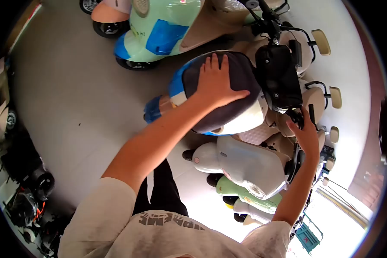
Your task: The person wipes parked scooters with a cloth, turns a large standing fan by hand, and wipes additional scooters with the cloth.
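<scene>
My left hand (pixel 217 84) lies flat, palm down and fingers spread, on the dark seat (pixel 241 112) of a scooter with blue and cream body parts (pixel 245 124). It grips nothing. Right of the seat sits a black box-like part (pixel 279 77) by the handlebars. Below that part, my right hand (pixel 307 135) has its thumb and fingers around a black handlebar (pixel 297 118); some fingers are hidden.
A mint-green scooter with a blue patch (pixel 165 36) stands above. Below are a white scooter (pixel 245 165) and a light green one (pixel 245 193). Beige mirrors (pixel 321 42) line the right. Dark vehicles (pixel 26 206) stand at the far left; a teal basket (pixel 307 236) is lower right.
</scene>
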Tool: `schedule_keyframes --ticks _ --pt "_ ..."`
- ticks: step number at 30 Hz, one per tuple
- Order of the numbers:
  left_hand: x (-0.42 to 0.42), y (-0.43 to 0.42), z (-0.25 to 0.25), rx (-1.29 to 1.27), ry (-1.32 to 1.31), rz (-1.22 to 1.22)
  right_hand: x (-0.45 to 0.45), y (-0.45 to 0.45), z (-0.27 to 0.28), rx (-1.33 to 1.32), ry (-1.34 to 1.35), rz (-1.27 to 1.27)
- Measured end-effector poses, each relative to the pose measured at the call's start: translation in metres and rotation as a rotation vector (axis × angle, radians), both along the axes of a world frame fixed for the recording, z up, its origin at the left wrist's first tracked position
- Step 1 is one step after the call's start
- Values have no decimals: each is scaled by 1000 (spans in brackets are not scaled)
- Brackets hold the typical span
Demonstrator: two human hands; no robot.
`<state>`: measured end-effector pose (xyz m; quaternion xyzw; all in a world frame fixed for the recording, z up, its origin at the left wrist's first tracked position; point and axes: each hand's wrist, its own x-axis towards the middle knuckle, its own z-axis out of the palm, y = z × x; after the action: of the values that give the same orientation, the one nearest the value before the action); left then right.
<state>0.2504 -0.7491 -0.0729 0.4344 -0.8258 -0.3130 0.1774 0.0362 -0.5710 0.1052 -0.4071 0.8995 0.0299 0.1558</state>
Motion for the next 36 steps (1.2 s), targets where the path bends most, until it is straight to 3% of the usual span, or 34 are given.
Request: schedule_keyframes --ticks 5,9,12,15,19,23,29,31,33,36 --pt "0 -45 -28 240 31 -144 -19 36 18 -10 65 25" --pt "16 -90 -67 537 204 -304 -27 72 7 -25 -17 -24" --pt "29 -84 -87 649 287 -179 -28 81 -16 -356 -147 -22" --pt "34 -45 -81 474 339 -72 -33 87 -28 -426 -32 -6" --pt "49 28 -2 -53 141 -122 -33 88 -27 -408 -18 -6" --pt "27 53 17 -173 87 -62 -37 90 -24 -399 -41 -21" --pt "2 4 5 -89 -40 -85 -55 108 -13 -404 -516 -95" --pt "-2 -29 -13 -38 -61 -89 -65 107 -10 -357 -588 -166" --pt "-2 -64 -32 342 29 -139 -71 108 -6 -316 -648 -230" --pt "1 -74 -64 313 68 -103 -77 108 -12 -285 -649 -215"
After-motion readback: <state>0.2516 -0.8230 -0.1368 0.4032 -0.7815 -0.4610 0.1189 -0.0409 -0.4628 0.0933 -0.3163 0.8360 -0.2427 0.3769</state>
